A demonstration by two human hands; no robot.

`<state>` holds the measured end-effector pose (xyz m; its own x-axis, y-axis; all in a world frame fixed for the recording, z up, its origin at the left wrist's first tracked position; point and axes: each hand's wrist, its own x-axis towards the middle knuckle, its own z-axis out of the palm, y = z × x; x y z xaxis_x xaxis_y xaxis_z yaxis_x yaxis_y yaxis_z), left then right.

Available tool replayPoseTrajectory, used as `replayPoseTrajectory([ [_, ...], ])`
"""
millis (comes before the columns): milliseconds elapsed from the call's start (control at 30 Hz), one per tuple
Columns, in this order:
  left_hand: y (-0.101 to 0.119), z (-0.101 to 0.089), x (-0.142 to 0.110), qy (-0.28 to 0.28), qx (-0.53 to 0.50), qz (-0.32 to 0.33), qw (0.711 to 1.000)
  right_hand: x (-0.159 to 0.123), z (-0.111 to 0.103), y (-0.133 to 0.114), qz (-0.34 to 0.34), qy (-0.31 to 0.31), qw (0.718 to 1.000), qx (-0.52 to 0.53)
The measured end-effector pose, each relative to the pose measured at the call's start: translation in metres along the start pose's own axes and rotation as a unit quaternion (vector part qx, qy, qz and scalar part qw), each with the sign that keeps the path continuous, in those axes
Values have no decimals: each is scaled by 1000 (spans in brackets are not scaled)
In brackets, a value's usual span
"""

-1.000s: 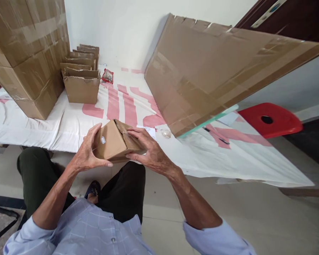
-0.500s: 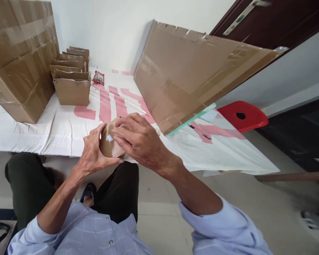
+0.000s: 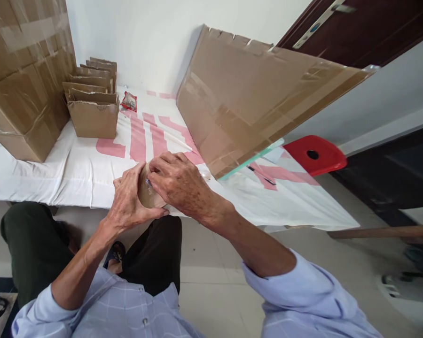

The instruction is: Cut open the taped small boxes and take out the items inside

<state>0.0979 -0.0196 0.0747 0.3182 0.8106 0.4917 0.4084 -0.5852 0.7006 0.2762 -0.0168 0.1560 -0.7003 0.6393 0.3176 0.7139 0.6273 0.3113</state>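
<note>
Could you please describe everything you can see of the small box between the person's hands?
The small box looks like plain brown cardboard, with a small label partly hidden by fingertips on the face toward the camera. It is held up at the front edge of the cloth-covered table. The left hand wraps its left side, thumb along the near edge; the right hand lies across its right part, hiding much of it. Whether it is open or closed cannot be told.

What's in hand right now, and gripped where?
The small cardboard box: left hand cups its left side, thumb along the near edge. Right hand's fingers press on its labelled face; any grip underneath can't be told.
</note>
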Motion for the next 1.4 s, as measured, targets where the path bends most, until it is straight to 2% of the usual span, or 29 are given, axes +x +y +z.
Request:
replayPoseTrajectory([
  [367,2,0,3,-7,-3,9,1000,7,4,6,15,-6,998,55],
  [800,5,0,6,-6,-2,5,1000,10,8,11,5,-22,999,44],
  [933,4,-1,6,-1,-5,-1,1000,12,12,7,8,10,994,107],
  [1033,1,-8,6,-4,-7,-16,1000,9,2,8,34,85,969,228],
  [1133,-11,-22,4,-11,-18,-20,1000,-5,-14,24,139,198,920,308],
  [1200,-26,-35,1,-16,-26,-23,999,-21,-17,43,216,259,881,332],
  [1300,-56,-57,-11,-22,-43,-49,998,-55,6,75,297,287,832,370],
  [1400,-87,-78,-26,-37,-83,-95,991,-95,54,97,380,254,800,389],
])
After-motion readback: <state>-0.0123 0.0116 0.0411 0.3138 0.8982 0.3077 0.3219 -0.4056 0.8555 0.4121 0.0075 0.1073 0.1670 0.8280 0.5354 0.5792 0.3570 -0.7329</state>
